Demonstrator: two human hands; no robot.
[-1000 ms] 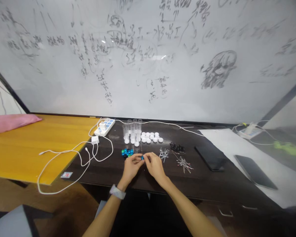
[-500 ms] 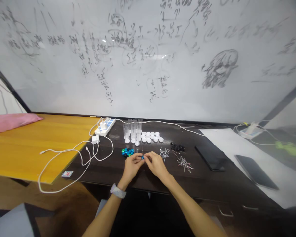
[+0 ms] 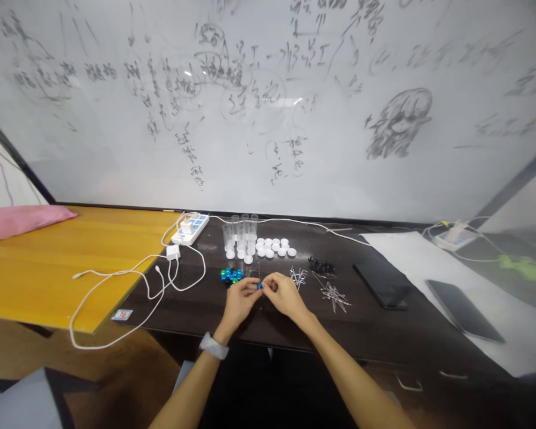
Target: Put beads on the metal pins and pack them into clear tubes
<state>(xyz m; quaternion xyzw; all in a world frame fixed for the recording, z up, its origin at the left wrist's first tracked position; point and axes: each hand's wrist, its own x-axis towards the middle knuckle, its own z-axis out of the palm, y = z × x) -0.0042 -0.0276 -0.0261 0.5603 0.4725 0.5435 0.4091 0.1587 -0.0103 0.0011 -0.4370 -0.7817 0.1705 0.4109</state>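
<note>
Head view | I read left hand (image 3: pixel 240 301) and right hand (image 3: pixel 286 296) together, pinching a blue bead (image 3: pixel 259 286) above the dark surface (image 3: pixel 183 313) | left: bead pile (image 3: pixel 231 275), loose pins (image 3: pixel 334 297), clear tubes (image 3: pixel 239 238), white caps (image 3: pixel 270 248)

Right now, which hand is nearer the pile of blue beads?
Left. The left hand is just in front of the blue and green beads; the right hand is farther off, on the left hand's far side.

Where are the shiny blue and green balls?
In the head view, the balls lie on the dark desk, just beyond the left hand, in front of the clear tubes.
</note>
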